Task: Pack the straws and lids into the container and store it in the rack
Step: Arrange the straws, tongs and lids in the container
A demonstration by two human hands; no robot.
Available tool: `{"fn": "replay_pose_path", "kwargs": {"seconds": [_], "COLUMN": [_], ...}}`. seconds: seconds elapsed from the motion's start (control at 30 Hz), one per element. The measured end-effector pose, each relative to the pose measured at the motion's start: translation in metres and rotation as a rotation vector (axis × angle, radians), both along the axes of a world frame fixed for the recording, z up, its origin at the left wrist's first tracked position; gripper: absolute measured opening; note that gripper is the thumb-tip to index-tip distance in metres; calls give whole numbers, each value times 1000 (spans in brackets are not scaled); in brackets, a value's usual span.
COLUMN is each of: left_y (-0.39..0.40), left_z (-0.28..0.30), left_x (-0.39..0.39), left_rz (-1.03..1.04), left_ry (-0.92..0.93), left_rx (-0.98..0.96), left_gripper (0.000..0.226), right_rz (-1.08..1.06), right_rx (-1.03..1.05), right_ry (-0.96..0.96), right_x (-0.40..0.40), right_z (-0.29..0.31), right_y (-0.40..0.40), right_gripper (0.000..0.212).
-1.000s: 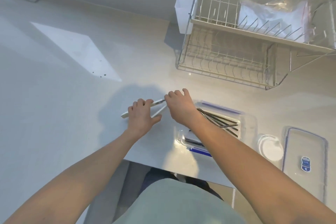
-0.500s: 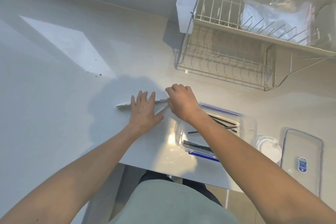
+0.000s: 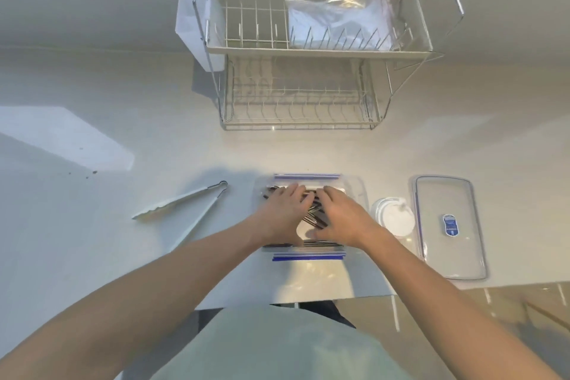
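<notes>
A clear rectangular container (image 3: pixel 357 191) with blue clips stands near the counter's front edge. Dark metal straws (image 3: pixel 312 220) lie inside it. My left hand (image 3: pixel 282 210) and my right hand (image 3: pixel 337 214) rest side by side, palms down, flat on the straws inside the container; no grip shows. A stack of round white lids (image 3: pixel 394 220) sits just right of the container. The container's own clear lid (image 3: pixel 447 244) lies flat further right. The two-tier wire rack (image 3: pixel 296 123) stands behind.
White tongs (image 3: pixel 185 203) lie on the counter left of the container. A plastic bag (image 3: pixel 339 21) fills the right part of the rack's top tier, and a white holder (image 3: pixel 188 18) hangs on its left side. The counter's front edge runs close below the container.
Both hands have left the tongs, which now lie on the counter, and have moved right into the container onto the straws. The camera view has shifted right.
</notes>
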State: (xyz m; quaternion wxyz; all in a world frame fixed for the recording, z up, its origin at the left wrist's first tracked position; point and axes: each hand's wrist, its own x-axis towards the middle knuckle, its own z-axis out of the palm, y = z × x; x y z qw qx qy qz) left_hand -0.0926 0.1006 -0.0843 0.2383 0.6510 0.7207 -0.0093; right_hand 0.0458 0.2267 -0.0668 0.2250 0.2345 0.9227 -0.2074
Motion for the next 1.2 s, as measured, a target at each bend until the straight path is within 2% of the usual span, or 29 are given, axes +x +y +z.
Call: {"fn": "replay_pose_path", "kwargs": {"seconds": [0.03, 0.1, 0.17, 0.3, 0.4, 0.5, 0.57, 0.67, 0.9, 1.07, 1.13, 1.2], "left_y": [1, 2, 5, 7, 8, 11, 11, 8, 4, -5, -6, -7], "left_z": [-5, -11, -16, -19, -19, -18, -19, -21, -23, -19, -13, -7], "left_x": [4, 9, 12, 17, 21, 26, 27, 29, 29, 20, 15, 12], "left_rz": [-4, 8, 31, 18, 15, 43, 74, 103, 172, 360, 379, 385], "left_ry": [49, 89, 103, 215, 236, 203, 152, 110, -3, -245, -338, -415], "left_rx": [-63, -140, -154, -158, -145, -126, -123, -125, -101, -94, -104, -85], "left_gripper": [112, 131, 135, 129, 111, 76, 51, 29, 21, 10, 11, 13], "right_rz": [29, 83, 123, 246, 296, 308, 262, 234, 241, -17, -167, -365], "right_rx": [14, 57, 109, 282, 355, 352, 292, 236, 186, -4, -181, -396], "right_ry": [-36, -119, -163, -226, -231, -191, -165, -153, -121, -2, 82, 243], "right_x": [2, 3, 2, 0, -3, -6, -5, 1, 2, 4, 8, 13], "right_z": [-4, -10, -15, -25, -29, -31, -31, -33, -25, 8, 23, 34], "right_y": [-1, -4, -6, -7, -9, -11, -12, -12, -9, 12, 23, 29], "right_gripper": [98, 121, 130, 129, 110, 67, 45, 30, 20, 28, 37, 31]}}
